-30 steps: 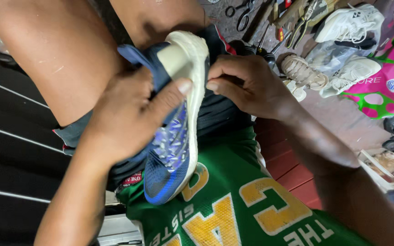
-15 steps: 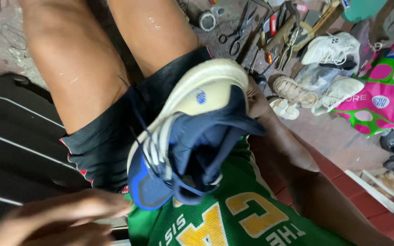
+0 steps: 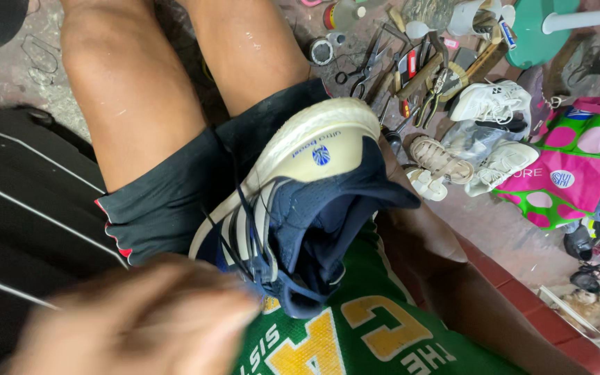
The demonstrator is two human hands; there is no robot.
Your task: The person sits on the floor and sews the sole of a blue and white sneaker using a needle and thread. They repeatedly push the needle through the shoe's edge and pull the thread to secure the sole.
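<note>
— What do we see first, going by size?

— Our bare legs point(image 3: 133, 104) and dark shorts point(image 3: 168, 201), with the green shirt point(image 3: 376, 333) below. To the left of the shoe lies a black striped mat point(image 3: 22, 229).

— And the shoe itself?

— The navy shoe point(image 3: 300, 208) rests on our lap, tipped on its side, its pale sole point(image 3: 314, 142) turned up and away from us, laces hanging loose.

— Where are our hands?

— The left hand point(image 3: 133, 319) is a blur just below and left of the shoe, close to the camera; we cannot tell whether its fingers are clenched or released. The right hand is hidden behind the shoe's heel; only the forearm point(image 3: 453, 278) shows to the shoe's right, so we cannot tell how its fingers sit.

— Smaller things?

— Right of the shoe on the floor: a pink and green bag point(image 3: 564, 167), white sneakers point(image 3: 491, 104), tan sandals point(image 3: 439, 160), and beyond the sole, scissors point(image 3: 366, 69) among scattered tools.
</note>
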